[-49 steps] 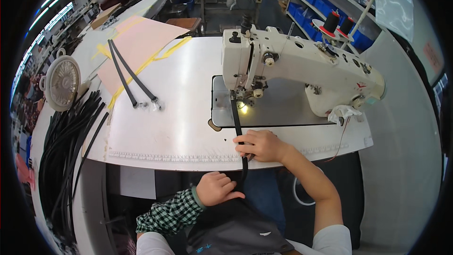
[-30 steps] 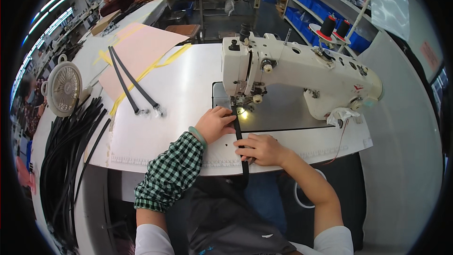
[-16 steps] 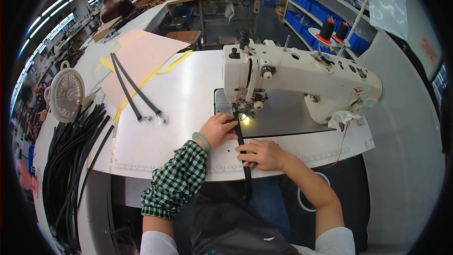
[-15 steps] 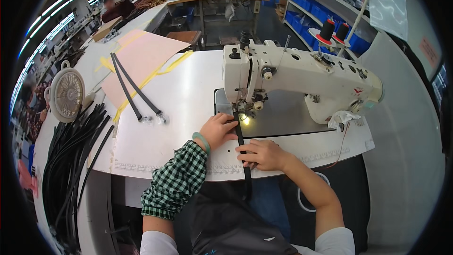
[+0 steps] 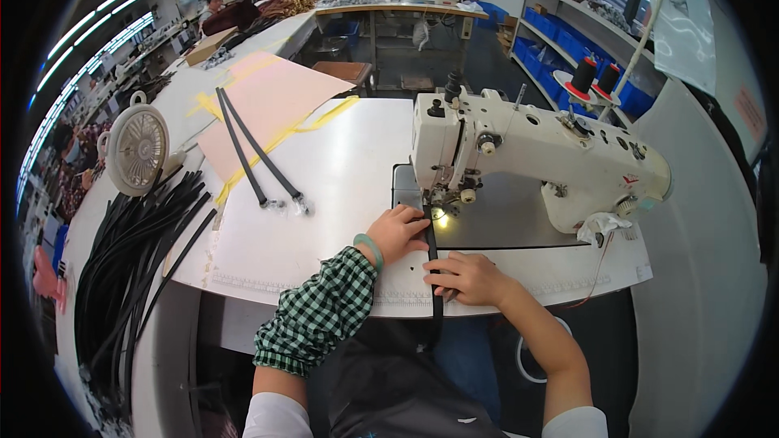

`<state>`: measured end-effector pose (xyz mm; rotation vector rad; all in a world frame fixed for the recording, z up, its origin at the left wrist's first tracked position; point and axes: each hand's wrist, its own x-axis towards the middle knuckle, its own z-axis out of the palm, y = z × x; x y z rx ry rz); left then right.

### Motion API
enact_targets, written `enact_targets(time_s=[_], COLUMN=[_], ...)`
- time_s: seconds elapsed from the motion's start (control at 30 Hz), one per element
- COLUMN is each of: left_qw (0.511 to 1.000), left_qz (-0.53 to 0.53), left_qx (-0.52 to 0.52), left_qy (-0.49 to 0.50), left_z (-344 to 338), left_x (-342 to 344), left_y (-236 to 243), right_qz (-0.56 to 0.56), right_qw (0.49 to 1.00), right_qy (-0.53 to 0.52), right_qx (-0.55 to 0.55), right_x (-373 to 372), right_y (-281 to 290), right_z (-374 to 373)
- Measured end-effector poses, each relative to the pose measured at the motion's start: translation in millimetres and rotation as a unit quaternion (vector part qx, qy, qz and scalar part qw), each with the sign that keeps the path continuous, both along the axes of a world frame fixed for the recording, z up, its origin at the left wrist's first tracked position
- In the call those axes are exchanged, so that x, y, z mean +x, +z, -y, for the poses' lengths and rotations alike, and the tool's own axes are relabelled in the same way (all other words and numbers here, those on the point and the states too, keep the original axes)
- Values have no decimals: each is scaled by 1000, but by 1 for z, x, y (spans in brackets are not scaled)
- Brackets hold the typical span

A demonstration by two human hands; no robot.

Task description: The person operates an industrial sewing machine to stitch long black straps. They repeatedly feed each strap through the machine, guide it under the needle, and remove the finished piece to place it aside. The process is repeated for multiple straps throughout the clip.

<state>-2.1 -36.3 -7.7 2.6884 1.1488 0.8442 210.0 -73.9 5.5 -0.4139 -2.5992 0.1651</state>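
Note:
A narrow black strap (image 5: 432,255) runs from under the presser foot of a white sewing machine (image 5: 519,138) toward me and hangs over the table's front edge. Close to the needle, my left hand (image 5: 398,235) presses its bent fingers against the strap's left side. Nearer the table edge, my right hand (image 5: 471,278) grips the strap from the right, fingers over it and the thumb partly hidden. A small lamp lights the strap beside the needle. Green-checked cloth covers my left forearm, and a pale green bangle circles that wrist.
Many black straps (image 5: 134,251) hang over the table's left side beside a round plastic basket (image 5: 138,150). Two dark straps (image 5: 251,150) with plastic-wrapped ends lie across pink paper (image 5: 268,89). Thread cones (image 5: 583,77) stand behind the machine; white cloth (image 5: 604,227) lies at its base.
The whole scene has shifted right and slightly down in the view. Both hands keep their hold on the strap, with no clear movement relative to the machine.

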Motion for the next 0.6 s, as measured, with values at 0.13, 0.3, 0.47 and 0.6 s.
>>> enact_targets(time_s=[0.13, 0.3, 0.47, 0.6], left_qw=[1000, 1000, 1000, 1000], left_qz=[0, 2, 1, 10], left_qx=[-1, 7, -3, -7], left_qy=[1, -1, 2, -7], left_z=[-2, -1, 0, 0], left_x=[-1, -1, 1, 0], left_y=[-6, -7, -4, 0], right_qz=[-22, 11, 10, 7], right_qw=[1000, 1000, 1000, 1000], right_qy=[5, -1, -6, -7], right_qx=[3, 0, 3, -7], right_x=[-3, -2, 1, 1], right_y=[0, -2, -1, 1], right_z=[1, -1, 1, 1])
